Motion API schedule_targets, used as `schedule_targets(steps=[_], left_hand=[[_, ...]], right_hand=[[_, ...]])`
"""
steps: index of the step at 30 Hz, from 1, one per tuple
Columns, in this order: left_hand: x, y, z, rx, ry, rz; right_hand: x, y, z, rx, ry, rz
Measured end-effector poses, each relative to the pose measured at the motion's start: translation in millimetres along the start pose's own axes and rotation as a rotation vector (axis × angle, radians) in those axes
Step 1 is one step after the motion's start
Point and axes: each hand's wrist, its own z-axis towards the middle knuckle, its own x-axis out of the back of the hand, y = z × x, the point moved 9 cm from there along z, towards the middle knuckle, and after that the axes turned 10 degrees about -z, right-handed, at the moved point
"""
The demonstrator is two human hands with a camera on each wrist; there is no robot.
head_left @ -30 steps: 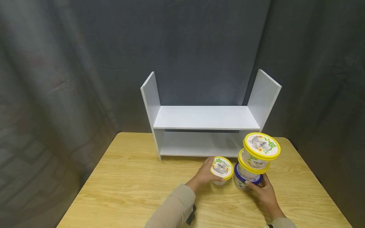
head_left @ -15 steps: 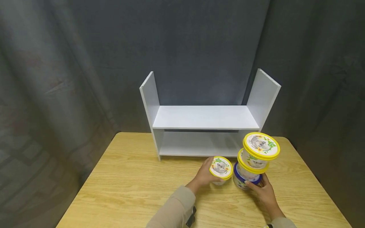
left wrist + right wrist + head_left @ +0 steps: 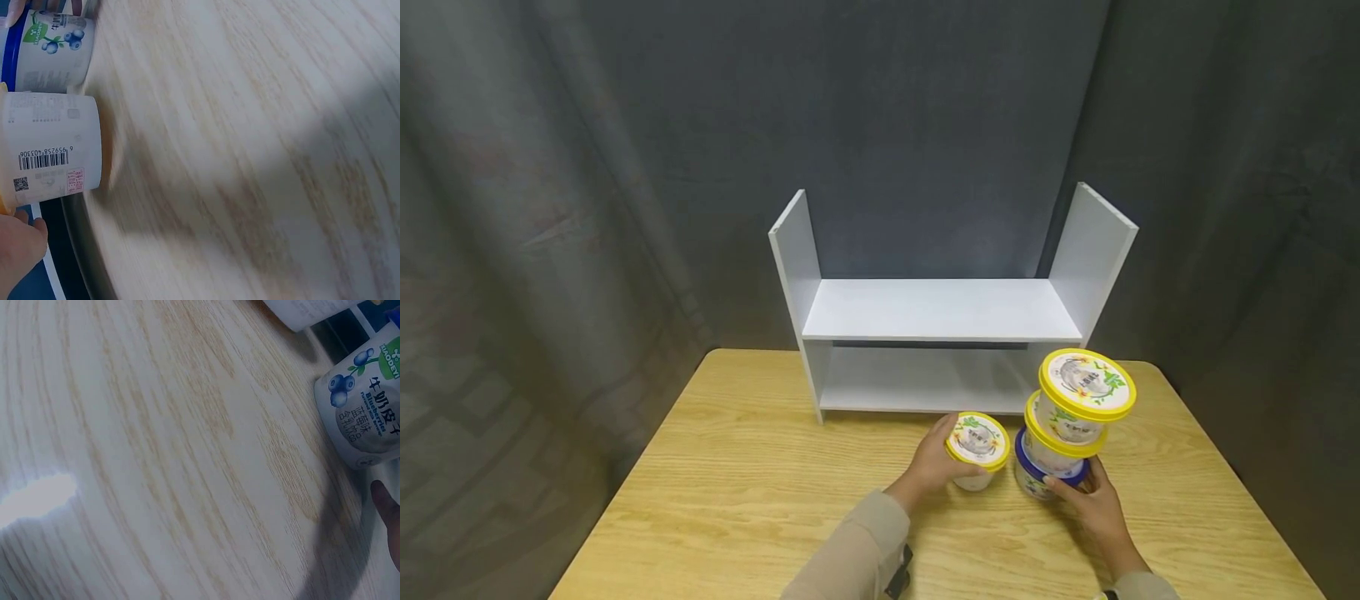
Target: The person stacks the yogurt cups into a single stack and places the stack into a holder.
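My left hand [image 3: 934, 462] grips a small white tub with a yellow lid [image 3: 978, 440], fingers at its far left side and thumb at the front. In the left wrist view, this tub's barcode side [image 3: 53, 140] faces the camera, its base right at the tabletop. To the right stands a leaning stack of three tubs. At the bottom is a blue-lidded blueberry tub [image 3: 1032, 485], held low by my right hand [image 3: 1097, 508] between thumb and fingers. A yellow-lidded tub [image 3: 1051, 457] sits on it, and another yellow-lidded tub [image 3: 1088, 385] tops the stack, offset to the right.
Behind the tubs stands a white two-tier shelf [image 3: 943, 308] with raised side panels, its lower board [image 3: 917, 379] close to the table. The wood-grain table [image 3: 737, 500] reaches out on both sides. Dark grey curtains [image 3: 925, 150] hang around the back and sides.
My left hand and its yellow-lidded tub have shifted slightly left, widening the gap to the stack. The right hand and the stack stay in place.
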Motion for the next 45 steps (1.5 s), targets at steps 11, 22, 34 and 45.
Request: schedule_targets(steps=[11,22,34,45], left_hand=[[9.4,15.5,2.6,-0.017,-0.007,-0.009],[26.9,43.4,3.9,-0.054,-0.017,-0.032],[46.1,83.8,6.9,-0.124,-0.02,-0.011],[57.6,117.0,12.0,-0.194,-0.036,0.017]], right_hand=[[0.4,3.3,2.9,-0.015,0.005,-0.013],[-1.0,0.6,2.6,-0.005,-0.008,-0.011],[2.2,-1.9,0.2,0.006,0.015,-0.017],[0.3,-0.7,-0.9,-0.004,0.003,-0.019]])
